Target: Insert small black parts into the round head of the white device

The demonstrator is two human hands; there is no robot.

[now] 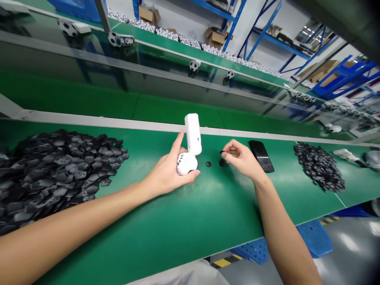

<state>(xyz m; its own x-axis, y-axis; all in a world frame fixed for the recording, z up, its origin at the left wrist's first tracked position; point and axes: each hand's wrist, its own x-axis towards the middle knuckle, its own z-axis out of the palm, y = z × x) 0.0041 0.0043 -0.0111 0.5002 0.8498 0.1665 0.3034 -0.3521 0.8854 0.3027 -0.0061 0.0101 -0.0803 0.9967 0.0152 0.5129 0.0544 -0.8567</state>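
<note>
My left hand (168, 172) is closed around a white plastic housing (187, 164), a rounded ball part with cutouts and a long white box (192, 133) standing up from it. Between the thumb and fingertips of my right hand (239, 158) is a small black piece (222, 152), pinched just above the green table. Another black piece (221, 162) lies directly below those fingertips. A single black pentagon piece (208, 164) rests on the table between my two hands.
A big heap of black pentagon pieces (65, 170) spreads at the left. Right of my right hand lie a black phone (261, 156) and a second heap of small black pieces (319, 166). Beyond the table runs a conveyor carrying football-patterned balls (194, 65).
</note>
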